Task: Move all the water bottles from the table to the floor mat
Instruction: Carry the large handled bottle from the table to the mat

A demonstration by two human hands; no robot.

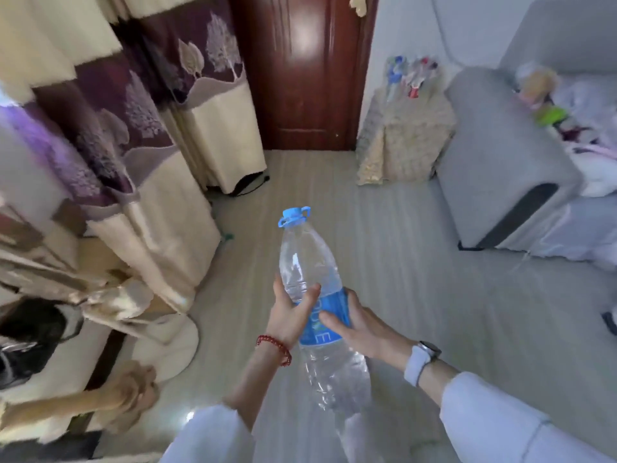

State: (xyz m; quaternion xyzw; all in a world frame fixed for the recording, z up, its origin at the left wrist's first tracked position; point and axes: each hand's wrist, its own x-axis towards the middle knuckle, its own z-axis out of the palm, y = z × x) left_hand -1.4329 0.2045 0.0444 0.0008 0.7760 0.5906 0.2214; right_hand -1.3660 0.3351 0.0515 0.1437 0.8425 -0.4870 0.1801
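Held bottle over striped floor

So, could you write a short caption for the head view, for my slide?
Both hands, left hand and right hand, grip a large clear water bottle above the floor.

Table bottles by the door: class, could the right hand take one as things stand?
Probably not: both the right hand and left hand grip a bottle, and the table bottles stand far across the floor.

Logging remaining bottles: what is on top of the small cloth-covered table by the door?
On the cloth-covered table stands a cluster of plastic bottles with blue and red caps. Blur hides their exact count, and the cloth covers the table itself.
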